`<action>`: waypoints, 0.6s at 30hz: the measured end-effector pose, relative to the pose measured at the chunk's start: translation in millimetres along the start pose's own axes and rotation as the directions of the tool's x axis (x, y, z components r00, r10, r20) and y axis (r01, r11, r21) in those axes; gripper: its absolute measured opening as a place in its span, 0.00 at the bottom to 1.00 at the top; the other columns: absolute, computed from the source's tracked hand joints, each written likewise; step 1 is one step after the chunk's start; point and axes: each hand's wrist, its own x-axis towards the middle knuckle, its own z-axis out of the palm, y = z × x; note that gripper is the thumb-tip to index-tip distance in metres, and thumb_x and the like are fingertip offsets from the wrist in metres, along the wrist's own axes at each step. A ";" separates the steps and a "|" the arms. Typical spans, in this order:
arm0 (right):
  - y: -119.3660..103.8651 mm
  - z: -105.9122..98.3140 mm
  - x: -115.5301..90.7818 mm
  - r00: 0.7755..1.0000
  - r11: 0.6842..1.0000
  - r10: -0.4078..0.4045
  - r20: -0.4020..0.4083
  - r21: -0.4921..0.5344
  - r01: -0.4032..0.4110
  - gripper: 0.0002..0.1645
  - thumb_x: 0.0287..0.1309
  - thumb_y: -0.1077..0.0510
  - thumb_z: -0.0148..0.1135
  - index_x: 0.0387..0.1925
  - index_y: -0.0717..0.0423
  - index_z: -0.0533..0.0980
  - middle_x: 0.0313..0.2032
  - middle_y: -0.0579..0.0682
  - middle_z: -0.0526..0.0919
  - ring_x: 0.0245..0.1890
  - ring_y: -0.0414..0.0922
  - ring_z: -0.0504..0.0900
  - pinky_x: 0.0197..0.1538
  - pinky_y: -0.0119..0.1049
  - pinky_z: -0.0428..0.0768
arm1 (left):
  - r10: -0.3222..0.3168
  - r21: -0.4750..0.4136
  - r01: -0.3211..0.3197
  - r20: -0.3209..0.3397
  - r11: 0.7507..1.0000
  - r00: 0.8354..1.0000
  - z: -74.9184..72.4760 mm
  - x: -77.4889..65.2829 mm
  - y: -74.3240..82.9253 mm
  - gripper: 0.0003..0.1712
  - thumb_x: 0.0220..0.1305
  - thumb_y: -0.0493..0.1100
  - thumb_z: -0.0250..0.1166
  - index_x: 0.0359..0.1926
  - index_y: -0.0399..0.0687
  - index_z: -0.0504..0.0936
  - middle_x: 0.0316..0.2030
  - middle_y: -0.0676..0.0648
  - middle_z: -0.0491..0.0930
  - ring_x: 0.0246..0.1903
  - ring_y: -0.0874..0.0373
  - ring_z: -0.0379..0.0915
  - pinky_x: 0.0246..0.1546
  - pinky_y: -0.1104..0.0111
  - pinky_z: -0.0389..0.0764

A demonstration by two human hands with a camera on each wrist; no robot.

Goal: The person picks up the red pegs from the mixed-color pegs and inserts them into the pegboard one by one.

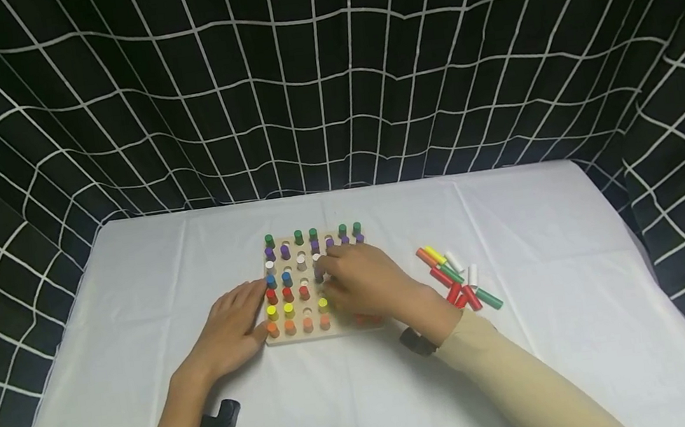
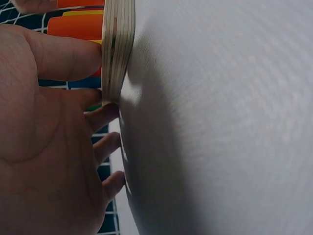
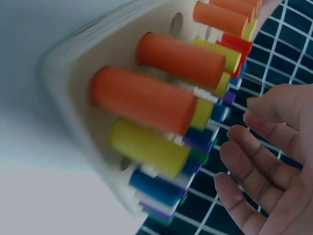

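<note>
A wooden pegboard [image 1: 306, 337] carries rows of colored pegs, orange at the near edge and green at the far edge. My left hand [image 1: 229, 332] lies at its left side, thumb and fingertips at the edge. In the left wrist view the thumb [image 2: 71, 56] overlaps the board's layered side. Over the board's right half, my right hand [image 1: 365, 278] hides several pegs and holes. Its fingertips are right beside a dark peg [image 1: 318, 273] in the head view. The right wrist view shows its fingers [image 3: 239, 154] loosely bent, nothing visible between them, past the peg tops.
Loose red, green, white, yellow and orange pegs [image 1: 453, 275] lie in a pile right of the board. A white cloth [image 1: 350, 396] covers the table. Black curtains with a white grid [image 1: 328, 88] surround it. A dark strap device is on each wrist.
</note>
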 end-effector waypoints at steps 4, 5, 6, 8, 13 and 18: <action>9.5 -1.9 -13.7 0.999 0.999 0.042 -0.033 0.028 -0.041 0.12 0.65 0.57 0.67 0.48 0.50 0.88 0.42 0.46 0.89 0.40 0.44 0.85 0.48 0.42 0.87 | 0.002 0.007 -0.002 0.002 1.000 1.000 0.2 0.0 -1.3 0.43 0.75 0.50 0.56 0.84 0.45 0.54 0.83 0.39 0.57 0.84 0.38 0.49 0.84 0.38 0.49; 12.0 -1.8 -16.9 0.998 0.999 0.050 -0.041 0.025 -0.049 0.11 0.65 0.57 0.67 0.47 0.50 0.88 0.41 0.46 0.88 0.39 0.44 0.84 0.47 0.41 0.86 | 0.001 0.010 -0.001 0.004 1.000 1.000 0.0 -0.4 -1.9 0.43 0.75 0.51 0.56 0.84 0.45 0.54 0.83 0.40 0.57 0.84 0.38 0.48 0.84 0.38 0.49; 13.9 -2.2 -20.1 0.997 0.998 0.059 -0.045 0.027 -0.058 0.11 0.65 0.57 0.66 0.47 0.50 0.88 0.41 0.46 0.88 0.38 0.44 0.83 0.45 0.41 0.86 | 0.000 0.011 0.000 0.005 1.000 1.000 -0.4 -0.8 -2.5 0.43 0.75 0.51 0.56 0.85 0.45 0.54 0.83 0.40 0.57 0.84 0.38 0.48 0.84 0.38 0.49; 18.9 -2.1 -26.3 0.996 0.997 0.068 -0.064 0.032 -0.066 0.11 0.65 0.57 0.66 0.47 0.50 0.88 0.41 0.46 0.88 0.38 0.44 0.83 0.45 0.42 0.86 | -0.004 0.010 0.004 0.006 1.000 1.000 -1.2 -1.5 -3.9 0.43 0.75 0.50 0.56 0.85 0.45 0.53 0.83 0.40 0.57 0.84 0.38 0.48 0.84 0.38 0.49; 33.4 -4.3 -42.0 0.991 0.998 0.063 -0.117 0.014 -0.062 0.10 0.65 0.57 0.65 0.46 0.52 0.87 0.41 0.48 0.89 0.40 0.47 0.87 0.48 0.46 0.87 | -0.006 0.013 0.006 0.000 1.000 1.000 -1.1 -0.1 -5.0 0.43 0.75 0.50 0.56 0.85 0.46 0.53 0.83 0.41 0.57 0.84 0.39 0.49 0.85 0.39 0.49; 46.7 -5.0 -59.0 0.984 0.996 0.093 -0.151 -0.005 -0.094 0.10 0.65 0.57 0.65 0.45 0.53 0.87 0.42 0.48 0.89 0.42 0.50 0.88 0.47 0.48 0.88 | -0.001 0.011 0.001 0.009 1.000 1.000 0.5 1.7 -3.1 0.43 0.74 0.51 0.55 0.85 0.45 0.54 0.84 0.41 0.57 0.84 0.40 0.48 0.85 0.39 0.49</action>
